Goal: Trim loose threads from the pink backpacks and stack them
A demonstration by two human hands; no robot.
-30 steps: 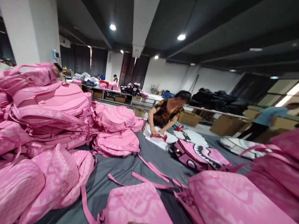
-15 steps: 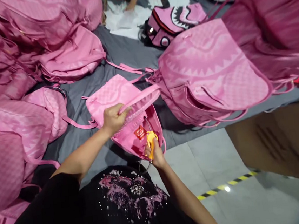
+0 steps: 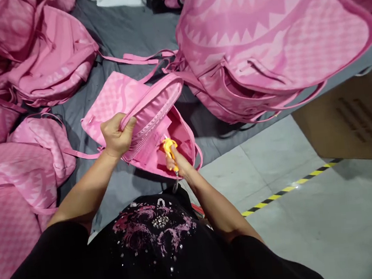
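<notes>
In the middle of the head view, a small pink backpack [image 3: 119,93] lies unzipped on the grey cloth, its mouth facing me. My left hand [image 3: 117,135] is closed round the edge of its zipped front panel and holds it up. Inside the opening, my right hand [image 3: 176,161] grips a yellow air blow gun [image 3: 169,146]. A thin hose hangs from the gun's lower end. The tip of its nozzle is hidden in the bag by the pink lining.
A larger pink backpack [image 3: 256,45] with a shark-tooth print stands to the right. More pink backpacks [image 3: 53,56] are heaped at the left. Grey cloth [image 3: 123,31] covers the work surface. A cardboard box [image 3: 351,119] and striped tape [image 3: 286,190] are at the floor side.
My view has tipped down and closer. The air blow gun now sits deeper in the bag's mouth, and the red label inside no longer shows. Both hands keep their grips.
</notes>
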